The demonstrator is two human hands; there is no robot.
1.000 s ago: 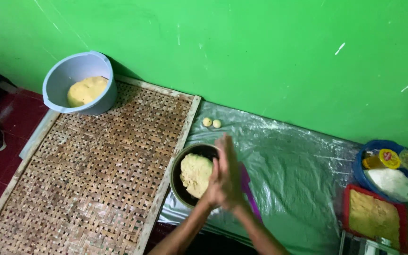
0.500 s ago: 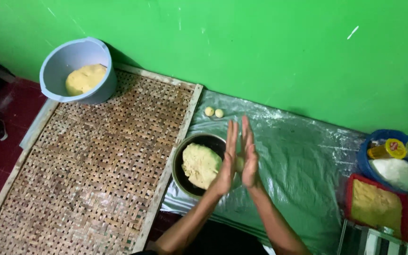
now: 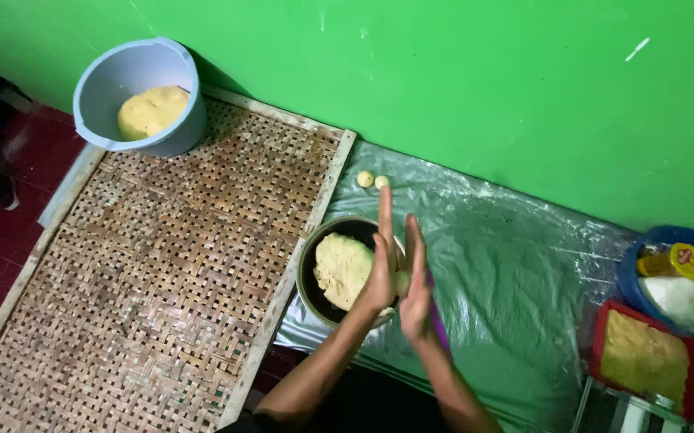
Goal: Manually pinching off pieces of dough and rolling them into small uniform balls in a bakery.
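My left hand (image 3: 382,265) and my right hand (image 3: 416,281) are pressed palm to palm over the plastic sheet (image 3: 515,265), with a small piece of yellow dough (image 3: 401,282) showing between them. Just left of my hands sits a dark round bowl (image 3: 308,273) holding a lump of yellow dough (image 3: 342,268). Two small dough balls (image 3: 373,180) lie on the sheet near the wall, beyond my fingertips.
A large woven bamboo tray (image 3: 162,273) covers the floor at left. A pale blue bucket (image 3: 140,98) with dough stands at its far corner. At right are a red tray (image 3: 644,357) of yellow dough, and a blue basin (image 3: 668,265) with jars and a white bag. Green wall behind.
My palms have slid against each other, the left hand now further forward than the right. The view has shifted slightly, so the bowl and sheet sit a little lower in frame.
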